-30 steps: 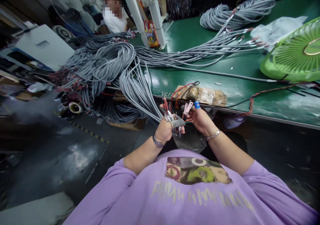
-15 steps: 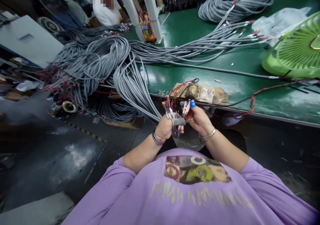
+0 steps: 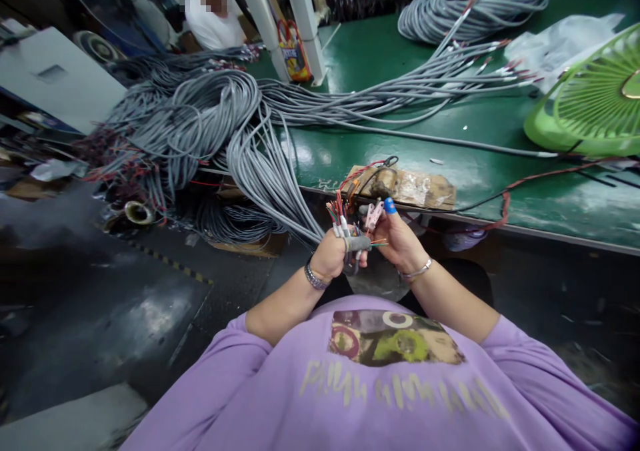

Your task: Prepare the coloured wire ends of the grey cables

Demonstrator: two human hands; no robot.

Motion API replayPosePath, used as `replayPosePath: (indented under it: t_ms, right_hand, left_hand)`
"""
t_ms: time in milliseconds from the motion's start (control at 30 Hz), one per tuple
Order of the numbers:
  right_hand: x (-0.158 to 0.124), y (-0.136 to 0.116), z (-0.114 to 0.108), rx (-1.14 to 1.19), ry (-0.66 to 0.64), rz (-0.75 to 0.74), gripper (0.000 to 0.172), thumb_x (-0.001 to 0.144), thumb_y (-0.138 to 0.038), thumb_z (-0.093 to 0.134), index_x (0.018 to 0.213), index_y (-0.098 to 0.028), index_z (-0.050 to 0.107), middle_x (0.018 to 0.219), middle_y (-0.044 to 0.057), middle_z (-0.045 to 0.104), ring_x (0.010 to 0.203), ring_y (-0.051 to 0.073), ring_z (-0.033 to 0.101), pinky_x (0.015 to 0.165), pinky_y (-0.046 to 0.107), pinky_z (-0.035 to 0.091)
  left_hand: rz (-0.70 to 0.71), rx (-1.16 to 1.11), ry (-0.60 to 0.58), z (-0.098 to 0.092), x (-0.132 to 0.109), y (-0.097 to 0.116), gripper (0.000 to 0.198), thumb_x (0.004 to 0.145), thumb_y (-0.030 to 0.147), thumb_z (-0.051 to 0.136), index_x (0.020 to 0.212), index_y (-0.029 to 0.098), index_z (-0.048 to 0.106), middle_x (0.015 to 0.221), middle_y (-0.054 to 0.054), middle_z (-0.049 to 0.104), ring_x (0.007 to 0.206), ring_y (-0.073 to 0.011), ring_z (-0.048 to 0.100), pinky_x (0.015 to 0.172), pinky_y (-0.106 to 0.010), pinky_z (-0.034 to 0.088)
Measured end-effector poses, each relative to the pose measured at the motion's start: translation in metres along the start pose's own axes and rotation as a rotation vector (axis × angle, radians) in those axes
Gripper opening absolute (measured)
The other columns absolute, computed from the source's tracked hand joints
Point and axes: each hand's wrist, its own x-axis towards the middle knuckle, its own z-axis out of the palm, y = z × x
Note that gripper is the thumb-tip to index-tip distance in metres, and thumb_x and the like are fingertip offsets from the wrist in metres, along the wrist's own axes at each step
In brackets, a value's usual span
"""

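My left hand (image 3: pixel 329 256) is closed around the ends of several grey cables, whose stripped tips show red, green and other coloured wires (image 3: pixel 340 212). One grey cable end (image 3: pixel 358 243) lies across the fingers and points right, its thin orange and green wires fanned out. My right hand (image 3: pixel 403 243), with a blue cover on the thumb, is just right of these wires. Its fingers are closed on a small pink clip-like piece (image 3: pixel 373 216); its exact kind is unclear. The right fingertips are partly hidden behind the piece.
A taped cardboard piece (image 3: pixel 435 191) lies at the front edge of the green table (image 3: pixel 490 127). A large heap of grey cables (image 3: pixel 215 111) hangs over the table's left side. At right stand a green fan (image 3: pixel 595 97) and a plastic bag (image 3: pixel 560 47). Another person (image 3: pixel 213 24) is behind.
My right thumb and the pink piece have shifted very slightly right and down. My left hand keeps its hold on the cables, almost unmoved.
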Motion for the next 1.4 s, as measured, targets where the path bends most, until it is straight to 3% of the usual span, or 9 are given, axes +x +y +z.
replayPosePath:
  t_ms: [233,367,567,933,1133,1400]
  right_hand:
    - [-0.009,-0.004,-0.005,-0.043,-0.034,0.059,0.06,0.074,-0.078,0.056,0.077,-0.019,0.063,0.069,0.001,0.063,0.057,0.011,0.053,0.055,0.025,0.045]
    - [-0.012,-0.008,-0.001,-0.098,-0.057,0.06,0.06,0.074,-0.078,0.055,0.081,-0.019,0.063,0.074,0.003,0.065,0.058,0.012,0.054,0.054,0.026,0.045]
    - [-0.013,-0.004,0.004,-0.199,0.026,-0.141,0.038,0.068,-0.052,0.079,0.071,-0.018,0.062,0.064,-0.002,0.057,0.054,0.008,0.045,0.05,0.022,0.036]
    - [-0.003,0.005,-0.001,-0.177,0.079,-0.252,0.048,0.073,-0.068,0.066,0.071,-0.019,0.064,0.065,0.0,0.06,0.058,0.012,0.046,0.058,0.029,0.039]
    - [0.005,0.004,0.001,-0.061,0.001,-0.082,0.051,0.066,-0.071,0.071,0.071,-0.02,0.064,0.063,0.0,0.061,0.054,0.012,0.049,0.052,0.028,0.042]
    - [0.005,0.002,0.007,0.01,0.036,-0.082,0.051,0.069,-0.071,0.068,0.071,-0.02,0.064,0.065,0.0,0.064,0.054,0.011,0.052,0.052,0.026,0.046]
  left_hand:
    - [0.076,0.037,-0.014,0.001,-0.009,-0.004,0.031,0.06,0.037,0.079,0.061,0.013,0.059,0.048,-0.002,0.061,0.04,-0.0137,0.056,0.042,-0.025,0.045]
    - [0.162,0.032,0.047,0.004,-0.019,-0.009,0.031,0.064,0.04,0.077,0.063,0.014,0.06,0.05,-0.001,0.062,0.043,-0.0128,0.057,0.046,-0.025,0.046]
    - [0.189,0.013,0.169,0.009,-0.02,-0.013,0.032,0.065,0.041,0.077,0.062,0.015,0.059,0.052,-0.001,0.063,0.044,-0.0131,0.059,0.047,-0.025,0.047]
    - [0.186,0.011,0.193,0.012,-0.008,-0.016,0.032,0.067,0.042,0.077,0.063,0.014,0.061,0.056,-0.003,0.066,0.054,-0.0161,0.065,0.052,-0.026,0.052]
    - [0.166,0.011,0.199,0.014,-0.007,-0.014,0.034,0.063,0.043,0.079,0.064,0.013,0.062,0.055,-0.004,0.065,0.05,-0.0159,0.063,0.05,-0.026,0.052]
    - [0.154,0.056,0.201,0.014,-0.004,-0.017,0.036,0.064,0.045,0.078,0.06,0.014,0.06,0.052,-0.003,0.063,0.048,-0.0153,0.061,0.049,-0.026,0.05]
